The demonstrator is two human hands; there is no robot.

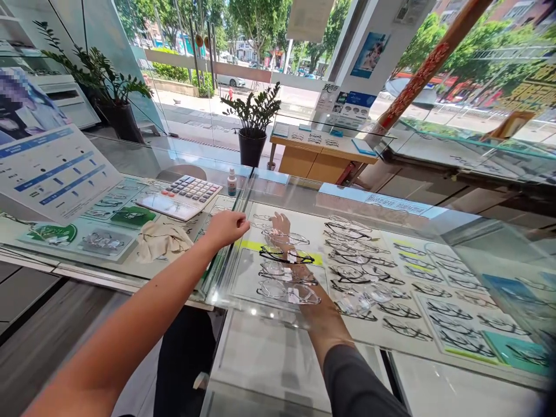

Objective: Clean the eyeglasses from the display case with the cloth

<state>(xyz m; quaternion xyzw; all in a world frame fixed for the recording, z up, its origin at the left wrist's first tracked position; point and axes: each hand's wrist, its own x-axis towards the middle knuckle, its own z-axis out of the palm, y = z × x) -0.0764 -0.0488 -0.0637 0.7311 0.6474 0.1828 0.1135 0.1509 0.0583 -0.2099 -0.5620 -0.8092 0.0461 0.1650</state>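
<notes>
My left hand [227, 227] is closed in a fist, resting on the glass counter top near the seam between two display cases. No object shows in it. My right hand [281, 225] reaches in under the glass, fingers partly spread beside the farthest eyeglasses [262, 219] of the near column. Nothing can be made out in its grasp. Black-framed eyeglasses [286, 255] and clear-framed eyeglasses [289, 291] with white tags overlap my right wrist and forearm in the view. A yellow-green strip [249, 245] crosses the pale mat beneath.
Left of my fist are a beige cloth [161, 238], a large calculator [185, 197] and a small spray bottle [231, 182]. A printed display board [52, 168] stands at far left. More eyeglasses [362, 255] fill the case to the right. A potted plant [252, 145] stands beyond the counter.
</notes>
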